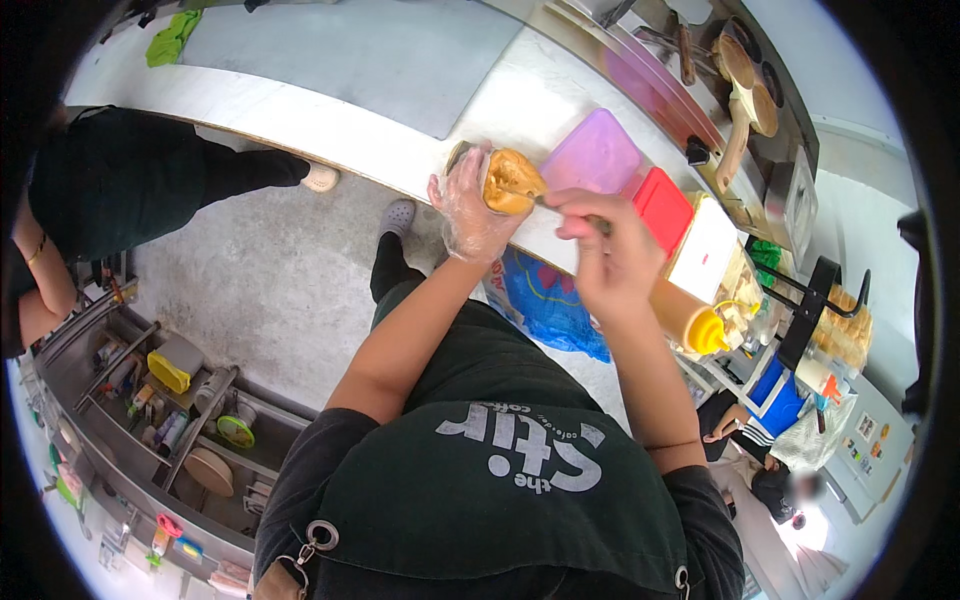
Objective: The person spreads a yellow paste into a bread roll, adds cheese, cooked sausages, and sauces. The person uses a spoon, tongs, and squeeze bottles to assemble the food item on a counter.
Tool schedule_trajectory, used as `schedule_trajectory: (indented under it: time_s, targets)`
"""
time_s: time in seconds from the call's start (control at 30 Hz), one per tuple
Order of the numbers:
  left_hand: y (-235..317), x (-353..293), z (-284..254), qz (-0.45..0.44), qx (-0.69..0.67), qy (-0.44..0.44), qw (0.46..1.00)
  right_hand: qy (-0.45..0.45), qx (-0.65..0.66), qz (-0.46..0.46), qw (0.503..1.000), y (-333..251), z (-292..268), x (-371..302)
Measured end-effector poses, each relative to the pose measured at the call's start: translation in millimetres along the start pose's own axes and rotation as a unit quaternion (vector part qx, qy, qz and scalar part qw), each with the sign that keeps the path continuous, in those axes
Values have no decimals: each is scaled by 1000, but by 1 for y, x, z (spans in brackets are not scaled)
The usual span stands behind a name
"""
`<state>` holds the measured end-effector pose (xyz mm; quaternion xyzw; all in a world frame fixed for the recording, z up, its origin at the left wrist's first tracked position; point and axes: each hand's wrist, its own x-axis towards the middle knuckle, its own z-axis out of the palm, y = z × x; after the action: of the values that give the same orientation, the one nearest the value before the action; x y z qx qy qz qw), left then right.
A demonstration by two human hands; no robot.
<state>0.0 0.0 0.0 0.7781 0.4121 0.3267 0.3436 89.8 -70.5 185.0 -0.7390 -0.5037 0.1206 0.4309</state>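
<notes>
My left hand (470, 205), in a clear plastic glove, is wrapped around a tilted round jar. Its mouth faces right and shows a thick golden-tan spread (513, 182) with a hollow in it. A dark part of the jar (458, 155) shows past the fingers. Bare and slightly blurred, my right hand (610, 245) is closed on a slim utensil whose tip meets the spread; whether it is a spoon or a knife I cannot tell. Both hands are above the front edge of the white counter (390, 150).
Right of the jar are a purple lidded box (592, 152), a red box (664, 210) and a yellow-capped squeeze bottle (700, 325). Pans (750, 100) stand behind. A blue bag (545, 305) hangs below the counter. Another person (120, 190) stands at left by a steel shelf unit (150, 400).
</notes>
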Motion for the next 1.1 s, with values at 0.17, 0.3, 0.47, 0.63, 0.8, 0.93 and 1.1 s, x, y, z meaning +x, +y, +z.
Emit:
schedule_trajectory:
  time_s: [0.17,0.3,0.47,0.63,0.8,0.93,1.1]
  targets:
    - [-11,6,10,39,20,56,997,-23,-41,-69,996,13,15,7]
    - [-10,2,7,16,18,17,1000,36,55,14,998,10,6,-4]
    - [0,3,4,-23,10,-8,1000,-42,0,-78,996,12,-3,-3]
    - [-5,0,8,8,9,19,1000,21,40,-67,997,7,-14,-9]
    - [1,2,3,4,12,12,1000,73,8,14,997,10,-16,-5]
    - [1,4,1,-14,12,-4,1000,93,60,26,994,6,-10,-6]
    - [3,5,-1,-24,6,-22,999,56,-30,17,998,20,4,-6]
